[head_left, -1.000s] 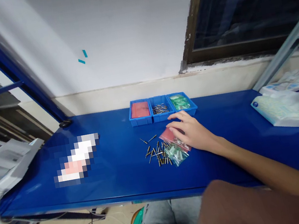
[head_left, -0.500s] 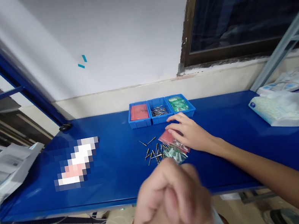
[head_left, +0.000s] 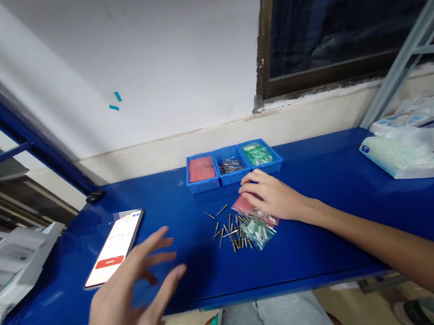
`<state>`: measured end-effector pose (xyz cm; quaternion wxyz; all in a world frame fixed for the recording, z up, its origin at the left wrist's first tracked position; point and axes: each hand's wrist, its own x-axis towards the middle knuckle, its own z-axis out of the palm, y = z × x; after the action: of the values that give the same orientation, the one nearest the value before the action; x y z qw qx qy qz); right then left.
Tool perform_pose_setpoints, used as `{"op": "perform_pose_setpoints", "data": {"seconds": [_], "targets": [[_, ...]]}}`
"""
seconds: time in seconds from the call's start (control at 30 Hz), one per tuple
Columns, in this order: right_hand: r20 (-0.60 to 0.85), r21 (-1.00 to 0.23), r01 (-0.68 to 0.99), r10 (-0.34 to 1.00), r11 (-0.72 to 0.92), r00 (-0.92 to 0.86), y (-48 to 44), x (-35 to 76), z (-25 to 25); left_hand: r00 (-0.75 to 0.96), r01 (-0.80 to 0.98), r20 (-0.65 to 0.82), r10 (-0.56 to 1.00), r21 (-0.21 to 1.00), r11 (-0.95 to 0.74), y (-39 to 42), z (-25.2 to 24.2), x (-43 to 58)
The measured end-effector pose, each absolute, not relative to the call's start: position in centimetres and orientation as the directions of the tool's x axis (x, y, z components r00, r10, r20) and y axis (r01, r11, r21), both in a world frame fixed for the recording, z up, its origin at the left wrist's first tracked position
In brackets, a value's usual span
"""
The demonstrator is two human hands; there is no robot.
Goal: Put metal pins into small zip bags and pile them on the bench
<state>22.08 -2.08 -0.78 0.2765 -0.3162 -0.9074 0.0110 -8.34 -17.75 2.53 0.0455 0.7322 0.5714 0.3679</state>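
Observation:
My right hand [head_left: 276, 198] lies flat on a red plastic bag [head_left: 245, 203] on the blue table [head_left: 336, 220], fingers stretched out. A clear bag of green parts [head_left: 257, 231] lies just in front of it, beside a scatter of small metal pins [head_left: 226, 229]. My left hand [head_left: 130, 304] hovers open over the table's front edge, fingers spread, close to a phone [head_left: 114, 248] with a white screen and a red button.
Three small blue bins [head_left: 232, 164] stand at the back: red bags, metal pins, green bags. White packets [head_left: 406, 154] lie at the right. White paper and cables [head_left: 5, 261] sit at the left. A dark window is behind.
My left hand has come up from close to the camera, opened out and moved left toward the phone. My right hand has stayed on the red bag.

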Motion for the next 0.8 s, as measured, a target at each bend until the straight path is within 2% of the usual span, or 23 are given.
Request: {"op": "perform_pose_setpoints", "data": {"seconds": [0.07,0.17,0.2,0.47,0.63,0.73,0.8], "targets": [[0.483,-0.170,0.568,0.571,0.805,-0.664,-1.9,21.7,-0.7,0.262,0.819,0.485,0.834,0.346,-0.458,-14.0,3.0,-7.7],[0.491,-0.159,0.568,0.564,0.808,-0.664,-1.7,21.5,-0.9,0.519,0.776,0.245,0.819,0.266,-0.572,-8.4,2.4,-6.7],[0.498,-0.167,0.568,0.566,0.806,-0.657,-1.7,21.5,-1.0,0.564,0.754,0.216,0.797,0.259,-0.604,-7.0,2.0,-6.5],[0.489,-0.238,0.562,0.597,0.792,-0.635,-1.9,22.3,-1.8,0.629,0.696,0.146,0.764,0.333,-0.636,-3.2,-0.1,-6.1],[0.502,-0.276,0.555,0.610,0.785,-0.613,-1.9,21.9,-1.5,0.586,0.656,0.281,0.760,0.386,-0.648,-2.3,2.0,-4.6],[0.512,-0.326,0.569,0.647,0.755,-0.565,-1.9,21.6,-1.3,0.641,0.555,0.320,0.697,0.434,-0.710,-1.3,2.9,-2.0],[0.516,-0.356,0.579,0.670,0.734,-0.533,-1.8,21.5,-1.3,0.665,0.503,0.367,0.650,0.423,-0.754,-0.7,2.9,-0.2]]}}
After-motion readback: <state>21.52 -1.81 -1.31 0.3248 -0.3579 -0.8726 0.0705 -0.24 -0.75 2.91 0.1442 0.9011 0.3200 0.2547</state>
